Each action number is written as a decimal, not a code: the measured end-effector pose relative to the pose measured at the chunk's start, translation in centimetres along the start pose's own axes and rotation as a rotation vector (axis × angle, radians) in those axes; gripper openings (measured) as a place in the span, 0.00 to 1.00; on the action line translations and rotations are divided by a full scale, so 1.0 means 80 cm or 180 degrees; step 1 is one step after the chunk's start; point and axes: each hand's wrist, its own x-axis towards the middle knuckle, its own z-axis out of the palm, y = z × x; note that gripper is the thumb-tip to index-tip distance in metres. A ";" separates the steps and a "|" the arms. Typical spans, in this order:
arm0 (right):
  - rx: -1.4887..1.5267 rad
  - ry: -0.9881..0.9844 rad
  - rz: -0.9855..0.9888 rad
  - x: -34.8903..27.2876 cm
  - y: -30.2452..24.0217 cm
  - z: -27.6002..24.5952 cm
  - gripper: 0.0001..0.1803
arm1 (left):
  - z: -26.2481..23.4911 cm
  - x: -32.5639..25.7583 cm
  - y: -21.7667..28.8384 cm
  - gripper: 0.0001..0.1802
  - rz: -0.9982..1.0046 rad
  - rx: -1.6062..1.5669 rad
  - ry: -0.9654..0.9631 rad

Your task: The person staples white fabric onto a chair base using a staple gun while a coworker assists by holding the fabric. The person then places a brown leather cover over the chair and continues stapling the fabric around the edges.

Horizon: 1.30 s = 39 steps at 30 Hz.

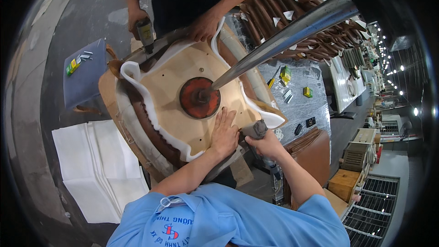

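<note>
An upturned chair seat with a pale plywood underside (183, 71) lies in front of me, brown leather (146, 130) and white foam (137, 80) wrapped around its rim. A red round plate (197, 100) sits at its middle, with a chrome post (292, 29) rising from it. My left hand (224, 132) presses flat on the plywood near the front edge. My right hand (266, 145) grips a grey staple gun (256, 130) at the seat's edge beside it.
A co-worker across the seat holds another staple gun (145, 32) in one hand and presses the far rim with the other hand (203, 26). A grey stool with staple strips (84, 75) stands at left, white sheets (98, 164) on the floor, brown leather covers (292, 13) stacked behind.
</note>
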 end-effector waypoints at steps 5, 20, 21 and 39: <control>-0.0295 0.0140 -0.0358 0.000 -0.004 0.002 0.20 | -0.008 -0.007 -0.001 0.15 0.0075 0.0101 0.0092; 0.0030 -0.0053 -0.0046 -0.023 0.001 0.008 0.17 | -0.007 -0.017 -0.009 0.10 0.0100 0.0051 0.0178; 0.0073 -0.0056 -0.0078 -0.023 0.001 0.010 0.18 | -0.006 -0.017 -0.009 0.09 0.0006 0.0046 -0.0026; 0.0011 0.0027 -0.0196 -0.020 0.004 0.009 0.22 | -0.028 -0.030 -0.024 0.14 0.0293 0.0042 -0.0051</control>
